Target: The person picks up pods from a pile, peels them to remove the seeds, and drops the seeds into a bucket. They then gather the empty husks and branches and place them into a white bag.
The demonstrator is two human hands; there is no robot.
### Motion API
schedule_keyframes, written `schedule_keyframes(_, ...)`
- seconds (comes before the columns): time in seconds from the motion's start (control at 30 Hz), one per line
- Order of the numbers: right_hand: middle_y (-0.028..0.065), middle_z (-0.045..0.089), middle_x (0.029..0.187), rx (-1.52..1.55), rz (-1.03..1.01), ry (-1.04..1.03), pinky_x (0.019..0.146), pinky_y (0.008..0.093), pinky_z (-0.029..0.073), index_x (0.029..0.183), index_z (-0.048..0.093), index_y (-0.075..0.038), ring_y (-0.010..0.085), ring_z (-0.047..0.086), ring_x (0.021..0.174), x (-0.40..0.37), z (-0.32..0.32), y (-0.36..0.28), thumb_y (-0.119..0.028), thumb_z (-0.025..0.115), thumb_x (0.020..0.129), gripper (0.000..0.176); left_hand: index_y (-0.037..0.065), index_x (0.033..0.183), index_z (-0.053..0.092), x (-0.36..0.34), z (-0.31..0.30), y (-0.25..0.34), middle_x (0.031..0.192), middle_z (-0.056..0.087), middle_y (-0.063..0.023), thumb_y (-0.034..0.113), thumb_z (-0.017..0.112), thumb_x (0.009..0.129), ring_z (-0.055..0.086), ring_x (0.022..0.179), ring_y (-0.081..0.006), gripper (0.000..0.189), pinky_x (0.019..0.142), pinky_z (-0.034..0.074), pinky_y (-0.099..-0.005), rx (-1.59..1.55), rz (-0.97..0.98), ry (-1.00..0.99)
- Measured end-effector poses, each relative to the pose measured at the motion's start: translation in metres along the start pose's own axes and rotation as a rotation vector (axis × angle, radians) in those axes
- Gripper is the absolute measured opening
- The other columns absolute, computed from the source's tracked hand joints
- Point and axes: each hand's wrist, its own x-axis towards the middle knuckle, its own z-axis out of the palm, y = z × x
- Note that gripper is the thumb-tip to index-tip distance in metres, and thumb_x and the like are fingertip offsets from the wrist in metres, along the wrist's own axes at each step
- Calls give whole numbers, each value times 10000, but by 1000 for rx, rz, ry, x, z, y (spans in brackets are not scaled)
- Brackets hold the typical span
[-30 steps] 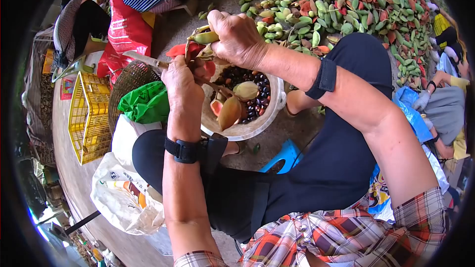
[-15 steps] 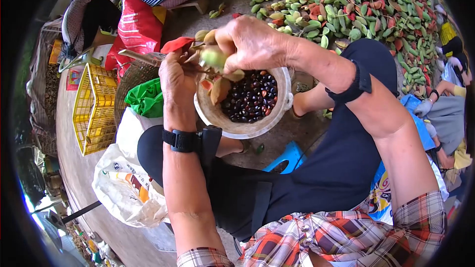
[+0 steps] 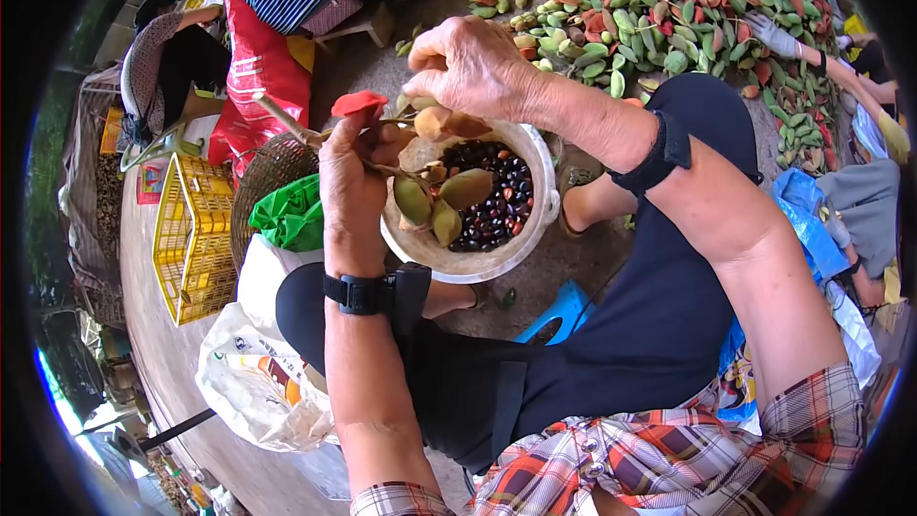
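Observation:
My left hand [image 3: 355, 158] is closed around a woody branch [image 3: 287, 119] that carries several pods. Green and brownish pods [image 3: 466, 189] hang from it over a white bucket [image 3: 516, 258], and a red opened pod [image 3: 360, 103] shows above my left fingers. Inside the bucket lie many dark, shiny round seeds [image 3: 492, 205]. My right hand [image 3: 473, 67] is just above the pods with its fingers curled in; what they hold, if anything, is hidden. A tan pod [image 3: 435, 122] is right below its fingertips.
A big heap of green and red pods [image 3: 659, 19] covers the floor ahead; a co-worker's gloved hand [image 3: 774, 35] reaches into it. On the left are a yellow crate [image 3: 196, 239], a red sack [image 3: 258, 57] and a green bag [image 3: 288, 213]. A blue stool [image 3: 564, 311] stands below the bucket.
My right hand has moved slightly up and left, away from the bucket. The branch has turned, so several pods now hang over the seeds. A co-worker's gloved hand now reaches the heap.

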Motion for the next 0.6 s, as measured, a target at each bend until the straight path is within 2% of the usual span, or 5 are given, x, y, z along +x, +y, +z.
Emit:
schedule_keyframes(0.23,172,649,719,124,-299,-56,629,362,503,803,672,5,241,643,667,11,22,12,-130,594,763,160,73,848,644,-24,41,-16,680,616,8,289,636,866,563,542,-61,217,447,381,-178,406,-12,104)
schedule_keyframes(0.33,120,654,683,92,-195,236,537,302,492,888,694,11,156,608,570,30,8,29,-81,574,811,169,72,828,620,-16,31,-20,607,613,-40,351,612,888,541,462,-86,286,395,348,-197,335,19,73)
schedule_keyframes(0.37,70,653,676,111,87,234,479,259,476,927,697,2,107,582,522,27,-4,3,-122,592,838,185,50,827,612,-11,28,-23,572,595,-46,316,620,887,520,426,-95,273,372,326,-197,295,40,132)
schedule_keyframes(0.53,70,632,646,340,-170,78,476,251,457,907,701,10,89,557,517,12,15,-122,-211,608,855,245,-18,905,574,-3,15,-31,769,628,-120,176,609,881,582,576,-175,199,454,450,-295,119,44,181)
schedule_keyframes(0.6,119,630,647,384,-334,-96,521,289,472,854,702,14,134,581,543,8,39,-168,-237,607,852,268,-25,990,573,16,-13,-62,794,637,-133,159,546,916,620,729,-246,200,592,508,-365,1120,1120,-35)
